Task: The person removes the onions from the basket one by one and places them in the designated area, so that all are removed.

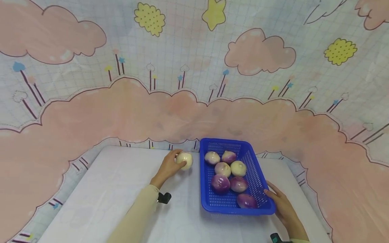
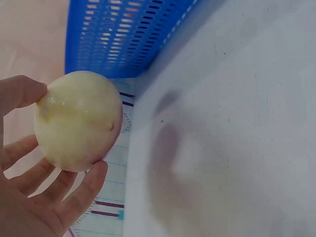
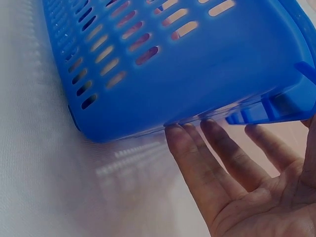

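My left hand [image 1: 169,166] grips a round, glossy, whitish turnip [image 1: 184,160] left of the basket. In the left wrist view, the thumb and fingers press opposite sides of this turnip [image 2: 79,121], which has a small nub and a purplish edge and is above the white table. A blue perforated plastic basket [image 1: 204,189] holds several white-and-purple turnips [image 1: 220,183]. At its right side, my right hand [image 1: 282,206] holds the rim, thumb over it. In the right wrist view, extended fingers [image 3: 182,140] touch the outside of the basket wall [image 3: 212,74]; the thumb is mostly cut off.
The basket rests on a white-covered table [image 1: 100,189], near its back edge. Behind it hangs a cloth [image 1: 167,114] patterned with pink clouds and stars. A black wrist mount [image 1: 164,198] shows at my left sleeve.
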The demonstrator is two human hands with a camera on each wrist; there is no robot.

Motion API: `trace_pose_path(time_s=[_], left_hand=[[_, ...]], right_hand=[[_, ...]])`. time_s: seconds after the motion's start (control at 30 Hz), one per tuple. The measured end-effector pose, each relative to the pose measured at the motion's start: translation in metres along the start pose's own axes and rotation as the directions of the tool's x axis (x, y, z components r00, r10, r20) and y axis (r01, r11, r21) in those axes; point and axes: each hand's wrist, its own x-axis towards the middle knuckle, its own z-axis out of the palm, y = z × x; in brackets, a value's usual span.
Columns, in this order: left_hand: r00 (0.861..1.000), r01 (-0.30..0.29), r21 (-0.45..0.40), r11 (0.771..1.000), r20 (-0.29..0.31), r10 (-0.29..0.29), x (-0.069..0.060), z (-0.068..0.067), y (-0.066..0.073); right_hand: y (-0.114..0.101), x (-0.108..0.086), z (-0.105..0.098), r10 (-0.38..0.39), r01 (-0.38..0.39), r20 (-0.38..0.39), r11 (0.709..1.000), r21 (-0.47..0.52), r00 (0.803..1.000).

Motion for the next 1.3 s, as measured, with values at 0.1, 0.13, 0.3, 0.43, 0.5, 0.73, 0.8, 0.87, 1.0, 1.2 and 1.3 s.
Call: trace_pose_path(time_s=[0.1,0.13,0.3,0.43,0.5,0.73,0.8,0.87,1.0,1.2,1.3], left_hand=[[0.998,0.066,-0.015,0.998,0.022,-0.065,0.005,0.004,-0.004],[0.996,0.086,-0.018,0.996,0.031,-0.085,0.007,0.005,-0.006],[0.989,0.137,-0.018,0.990,0.055,-0.136,0.015,0.011,-0.014],[0.984,0.166,-0.001,0.986,0.065,-0.166,0.019,0.016,-0.021],[0.981,0.181,0.003,0.984,0.067,-0.181,0.020,0.019,-0.023],[0.969,0.238,-0.029,0.971,0.075,-0.235,0.022,0.022,-0.028],[0.969,0.237,-0.024,0.971,0.080,-0.234,0.023,0.021,-0.029],[0.970,0.234,-0.019,0.972,0.080,-0.231,0.022,0.019,-0.031],[0.971,0.229,-0.015,0.973,0.070,-0.227,0.020,0.017,-0.034],[0.973,0.230,-0.070,0.971,0.027,-0.229,0.014,0.012,-0.034],[0.975,0.223,-0.109,0.969,0.008,-0.223,0.009,0.009,-0.030]], right_hand=[[0.000,0.000,0.000,0.000,0.000,-0.007,1.000,0.002,1.000],[0.000,0.000,0.000,0.003,-0.003,-0.008,1.000,0.002,1.000],[-0.001,0.000,0.000,0.023,-0.023,-0.014,1.000,0.001,1.000],[-0.001,0.000,0.000,0.027,-0.028,-0.016,1.000,-0.011,0.999],[-0.001,-0.001,0.001,0.028,-0.028,-0.019,1.000,-0.012,0.999],[-0.004,-0.001,0.002,0.031,-0.032,-0.024,0.999,-0.014,0.999],[-0.005,-0.001,0.001,0.033,-0.033,-0.024,0.999,-0.015,0.999],[-0.005,-0.001,0.001,0.033,-0.033,-0.023,0.999,-0.011,0.999],[-0.006,-0.001,0.001,0.032,-0.032,-0.023,1.000,0.000,0.999],[-0.006,-0.002,0.002,0.026,-0.026,-0.015,1.000,0.002,1.000],[-0.006,-0.003,0.002,0.030,-0.030,-0.016,1.000,-0.002,0.999]])
